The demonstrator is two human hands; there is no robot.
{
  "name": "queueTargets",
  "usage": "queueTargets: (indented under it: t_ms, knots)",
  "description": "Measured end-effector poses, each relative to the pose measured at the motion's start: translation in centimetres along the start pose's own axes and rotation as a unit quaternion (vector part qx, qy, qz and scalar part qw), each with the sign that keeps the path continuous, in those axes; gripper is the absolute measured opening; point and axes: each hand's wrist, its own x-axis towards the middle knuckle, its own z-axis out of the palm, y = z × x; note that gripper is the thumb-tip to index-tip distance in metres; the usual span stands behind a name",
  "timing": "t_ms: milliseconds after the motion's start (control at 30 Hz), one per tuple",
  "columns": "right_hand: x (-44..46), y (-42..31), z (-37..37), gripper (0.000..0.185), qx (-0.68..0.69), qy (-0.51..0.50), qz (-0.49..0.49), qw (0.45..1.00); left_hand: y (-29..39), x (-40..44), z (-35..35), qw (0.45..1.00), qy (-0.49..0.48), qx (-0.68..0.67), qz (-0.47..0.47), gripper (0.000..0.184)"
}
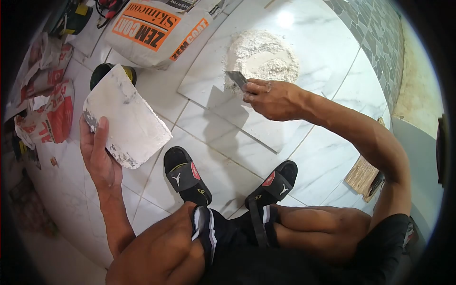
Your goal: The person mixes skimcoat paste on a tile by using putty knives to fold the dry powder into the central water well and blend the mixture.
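"What have you got in your left hand?"

"My left hand holds a white-coated board by its near left edge. My thumb lies on the coated face, with the other fingers mostly hidden behind it. The board slants away beyond that grip, and grey patches show through the white close to my thumb and along the near edge."

"And your right?"

"My right hand is closed around a flat grey scraper, my fingers bunched tight at one end. The rest of it juts out to the left of my fingertips."

"Where's the powder from there?"

"The heap of white powder lies just beyond my right grip, spread on a large pale tile. I can't tell whether the scraper touches it."

"What else is around you?"

"Just beyond my left grip a dark container is partly covered by the board. Farther on, slightly right, stands a Skimcoat bag. Red-and-white bags lie left of that hand. Between my two grips, nearer my body, are two black slides. A piece of wood lies right of my right grip, past the forearm."
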Motion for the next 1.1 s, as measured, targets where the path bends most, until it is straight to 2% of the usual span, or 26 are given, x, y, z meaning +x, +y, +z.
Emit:
queueTargets:
  t_ms: [233,433,500,633,700,833,933,1033,1067,1100]
  knots:
    - [-2.4,2.4,-0.8,0.014,-0.030,0.019,0.054,0.998,0.1,0.2,0.2,1.000,-0.008,0.001,0.000,0.045]
    - [-3.2,5.4,-3.0,0.013,0.000,0.089,0.141,0.986,0.3,0.0,0.1,1.000,-0.001,0.007,-0.001,0.046]
    - [-2.0,6.1,-4.6,0.014,0.027,0.070,0.192,0.979,0.5,0.0,0.3,1.000,0.012,0.019,-0.004,0.047]
    - [3.5,7.0,-4.8,0.015,-0.030,0.093,0.145,0.985,0.4,0.2,0.1,1.000,0.012,0.021,0.001,0.050]
    - [7.7,7.0,-4.6,0.014,0.014,-0.004,0.116,0.993,0.7,0.2,0.3,1.000,0.001,0.020,0.006,0.050]
    - [15.6,4.0,-3.8,0.019,-0.046,-0.214,0.030,0.975,1.1,-0.3,0.7,0.999,0.041,0.015,0.012,0.050]
    - [18.2,2.6,-0.7,0.021,0.039,-0.224,0.106,0.968,0.8,-0.6,0.2,0.998,0.054,0.013,0.005,0.051]
    - [18.9,3.5,1.9,0.022,0.053,-0.269,0.132,0.953,0.5,-0.8,-0.9,0.997,0.072,0.018,-0.011,0.051]
    - [18.7,3.9,2.9,0.023,0.063,-0.232,0.193,0.951,0.4,-0.8,-1.3,0.997,0.077,0.018,-0.011,0.051]
    - [18.3,4.6,3.0,0.025,0.038,-0.239,0.149,0.959,0.3,-1.0,-1.6,0.997,0.080,0.018,-0.012,0.051]
